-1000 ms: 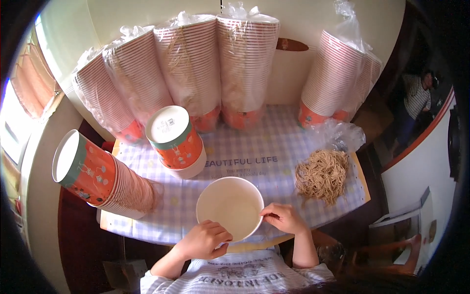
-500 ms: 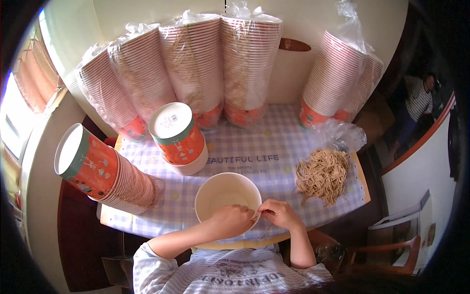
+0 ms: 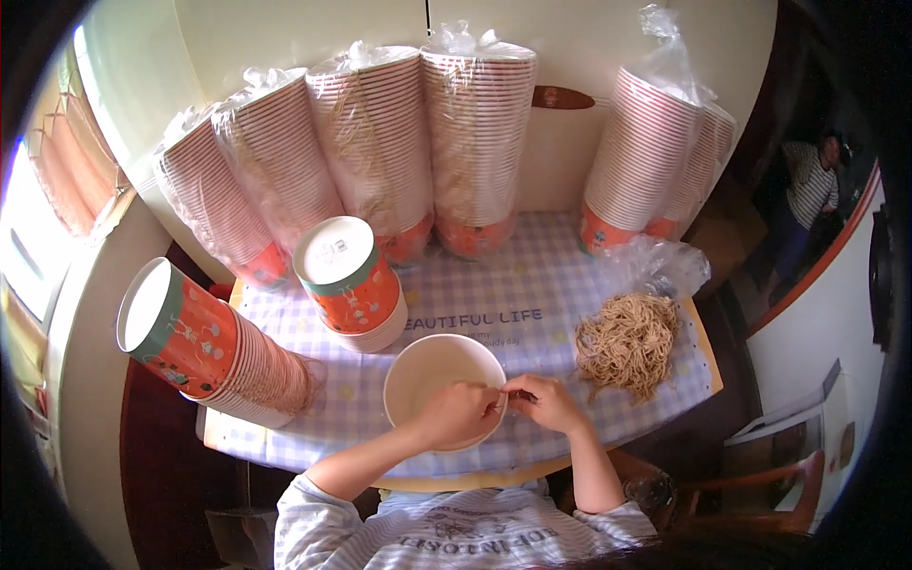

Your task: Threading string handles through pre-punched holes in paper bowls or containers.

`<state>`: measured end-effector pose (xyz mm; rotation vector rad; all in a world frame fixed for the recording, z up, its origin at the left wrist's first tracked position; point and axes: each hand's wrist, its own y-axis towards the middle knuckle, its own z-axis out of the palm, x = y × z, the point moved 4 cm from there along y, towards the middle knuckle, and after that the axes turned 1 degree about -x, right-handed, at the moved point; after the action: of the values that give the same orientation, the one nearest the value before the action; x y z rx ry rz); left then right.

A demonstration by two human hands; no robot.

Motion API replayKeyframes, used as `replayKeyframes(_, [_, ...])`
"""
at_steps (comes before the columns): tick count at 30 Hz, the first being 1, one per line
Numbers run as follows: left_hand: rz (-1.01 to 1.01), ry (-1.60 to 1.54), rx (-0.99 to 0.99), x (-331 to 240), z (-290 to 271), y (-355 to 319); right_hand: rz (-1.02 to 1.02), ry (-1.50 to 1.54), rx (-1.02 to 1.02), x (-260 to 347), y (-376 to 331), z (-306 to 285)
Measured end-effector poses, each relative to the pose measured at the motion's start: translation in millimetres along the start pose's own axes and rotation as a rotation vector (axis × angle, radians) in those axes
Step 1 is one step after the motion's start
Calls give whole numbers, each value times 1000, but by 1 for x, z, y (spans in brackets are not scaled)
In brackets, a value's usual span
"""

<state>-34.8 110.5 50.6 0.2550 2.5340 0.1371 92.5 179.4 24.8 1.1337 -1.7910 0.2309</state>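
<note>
A white-lined paper bucket point(image 3: 418, 366) stands mouth up at the table's front edge, in front of me. My left hand point(image 3: 463, 414) reaches over the opening, its closed fingers against the inside of the right rim. From outside, my right hand point(image 3: 541, 402) meets it at the same spot, thumb and finger pinched together. Whatever lies between the fingertips is too small to make out. To the right lies a heap of tan cords point(image 3: 627, 344), loosely tangled, beside a crumpled clear plastic bag point(image 3: 660, 264).
Upside-down orange paper buckets point(image 3: 347, 294) are stacked left of centre. A taller stack point(image 3: 204, 332) at the left has tan cords by its rims. Bagged bucket stacks point(image 3: 480, 142) line the back, with more at the back right point(image 3: 636, 152). A person point(image 3: 812, 190) stands far right.
The view has shifted slightly. Both hands stay at the bucket's right rim, with the left fingers a little higher along it. The buckets and cords have not moved on the table.
</note>
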Motion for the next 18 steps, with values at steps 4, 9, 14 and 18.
replayKeyframes(4, [-39, -74, 86, 17, -9, 0, 32, 17, 21, -2, -2, -4])
replayKeyframes(9, [-138, -532, 272, 28, -19, 1, 243, 104, 28, -4, -19, -16])
replayKeyframes(14, [-96, -990, 375, 15, -21, 11, 284, 64, 59, 1, -28, -30])
replayKeyframes(18, [-155, -1210, 481, 7, -13, 21, 242, 223, -40, 0, -30, -37])
